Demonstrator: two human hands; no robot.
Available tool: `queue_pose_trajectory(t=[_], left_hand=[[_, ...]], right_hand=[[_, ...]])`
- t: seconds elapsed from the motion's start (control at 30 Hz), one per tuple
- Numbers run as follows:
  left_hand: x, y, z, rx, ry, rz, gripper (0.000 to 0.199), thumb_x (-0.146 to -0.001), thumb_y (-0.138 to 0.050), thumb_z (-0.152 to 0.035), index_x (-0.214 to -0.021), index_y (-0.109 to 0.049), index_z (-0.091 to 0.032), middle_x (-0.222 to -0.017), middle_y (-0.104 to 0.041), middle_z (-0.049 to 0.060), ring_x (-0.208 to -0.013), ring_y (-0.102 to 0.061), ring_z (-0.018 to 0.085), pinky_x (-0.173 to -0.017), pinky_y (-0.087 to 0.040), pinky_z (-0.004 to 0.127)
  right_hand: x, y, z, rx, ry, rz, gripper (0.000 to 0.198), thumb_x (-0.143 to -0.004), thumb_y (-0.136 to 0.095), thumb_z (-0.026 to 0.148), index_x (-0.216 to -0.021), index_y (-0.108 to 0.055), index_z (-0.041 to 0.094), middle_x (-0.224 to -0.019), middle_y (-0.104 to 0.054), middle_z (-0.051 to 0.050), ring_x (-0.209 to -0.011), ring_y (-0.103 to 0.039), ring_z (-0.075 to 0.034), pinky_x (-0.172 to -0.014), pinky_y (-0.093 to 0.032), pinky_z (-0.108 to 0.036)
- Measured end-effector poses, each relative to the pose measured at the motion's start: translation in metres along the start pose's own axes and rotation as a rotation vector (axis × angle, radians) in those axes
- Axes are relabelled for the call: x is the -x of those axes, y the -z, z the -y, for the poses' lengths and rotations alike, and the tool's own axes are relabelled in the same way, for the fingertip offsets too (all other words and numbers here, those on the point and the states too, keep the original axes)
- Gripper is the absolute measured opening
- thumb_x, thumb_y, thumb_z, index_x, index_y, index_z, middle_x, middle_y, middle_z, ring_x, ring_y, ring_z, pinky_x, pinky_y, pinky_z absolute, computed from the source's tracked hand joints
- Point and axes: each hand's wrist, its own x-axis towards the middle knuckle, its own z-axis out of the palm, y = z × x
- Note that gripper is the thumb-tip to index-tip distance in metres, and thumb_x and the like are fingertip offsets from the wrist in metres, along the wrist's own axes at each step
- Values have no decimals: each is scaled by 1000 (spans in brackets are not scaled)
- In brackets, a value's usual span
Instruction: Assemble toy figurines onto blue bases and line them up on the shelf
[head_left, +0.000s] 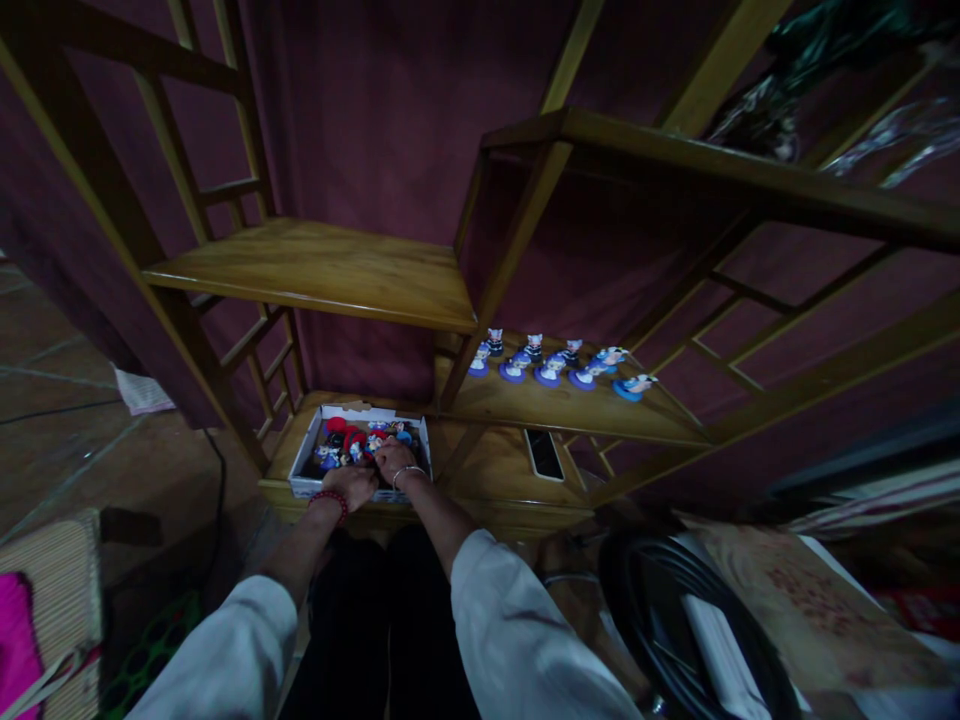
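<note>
A shallow white cardboard box (298,478) sits on the low wooden shelf and holds several small figurines (328,456) in blue, white, red and black. Over its front part is my left hand (352,484), with a red bead bracelet at the wrist; its fingertips are hidden. My right hand (391,460), wearing a pale bracelet, reaches in beside it with fingers bent down among the figurines. Whatever those fingers grip cannot be made out. Both hands are close together, near the middle of the box.
Several figurines on purple and blue bases (550,372) stand in rows on the shelf to the right. Below them lies a phone (544,454). An upper wooden shelf (322,262) overhangs the box. Coiled black hose (637,590) rests at the lower right.
</note>
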Motion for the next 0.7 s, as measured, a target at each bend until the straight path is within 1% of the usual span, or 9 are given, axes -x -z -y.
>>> queue_pose_trajectory(t=[0.13, 0.3, 0.43, 0.57, 0.7], left_hand=[[1, 2, -1, -12, 36, -11, 32, -83, -28, -24, -89, -59, -21, -98, -59, 7, -102, -49, 19, -81, -42, 33], [2, 2, -2, -23, 20, -27, 31, -82, -30, -25, -89, -59, -20, -99, -59, 8, -105, -48, 18, -85, -39, 32], [2, 2, -2, -25, 37, -3, 32, -83, -28, -25, -90, -59, -21, -100, -60, 7, -101, -51, 18, -84, -40, 32], [3, 3, -3, -29, 69, 16, 33, -83, -27, -28, -92, -59, -22, -100, -60, 6, -97, -54, 18, -81, -42, 33], [2, 3, -4, -32, 109, 35, 35, -83, -26, -29, -92, -59, -20, -102, -60, 8, -95, -56, 21, -77, -44, 36]], right_hand=[[2, 5, 3, 34, -37, 36, 28, -80, -38, 16, -88, -65, 12, -104, -60, -11, -102, -50, -16, -89, -33, -26], [1, 7, 1, 53, -59, 64, 24, -76, -44, 13, -87, -66, 13, -98, -63, -12, -96, -54, -18, -84, -36, -27], [3, 4, -3, 39, -85, 36, 28, -76, -44, 13, -94, -64, 17, -102, -62, -9, -93, -55, -18, -81, -39, -26], [7, 2, -6, 19, -84, 2, 31, -75, -44, 12, -97, -63, 20, -105, -60, -6, -97, -54, -16, -83, -38, -24], [10, 4, -5, -4, -55, -30, 35, -75, -43, 11, -103, -60, 23, -110, -58, -3, -101, -51, -14, -87, -36, -22]])
